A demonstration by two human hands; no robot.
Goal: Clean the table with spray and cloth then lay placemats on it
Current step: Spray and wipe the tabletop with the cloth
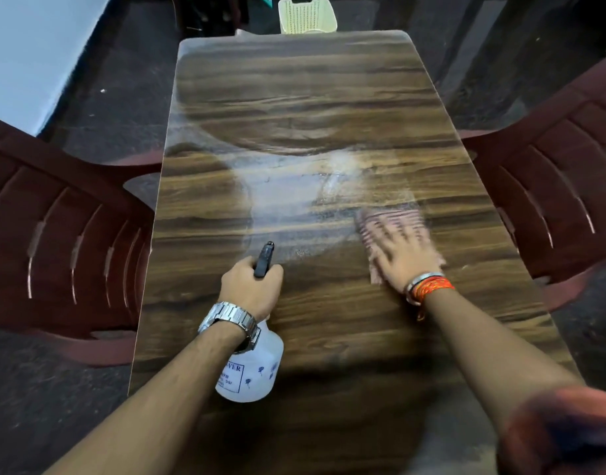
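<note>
The only lettering is showing on the bottle [252,368], in a blue-framed label at about 7 o'clock on its white body. The letters "YER" are reading clearly; the start of the word is hiding behind the wrist. Smaller lines beneath are staying too blurred to read.

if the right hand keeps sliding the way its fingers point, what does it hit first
Nothing solid, as far as this view shows. The right hand lies flat on the cloth, fingers pointing up the table. Ahead there is only the hazy wet patch, then bare wood.
</note>
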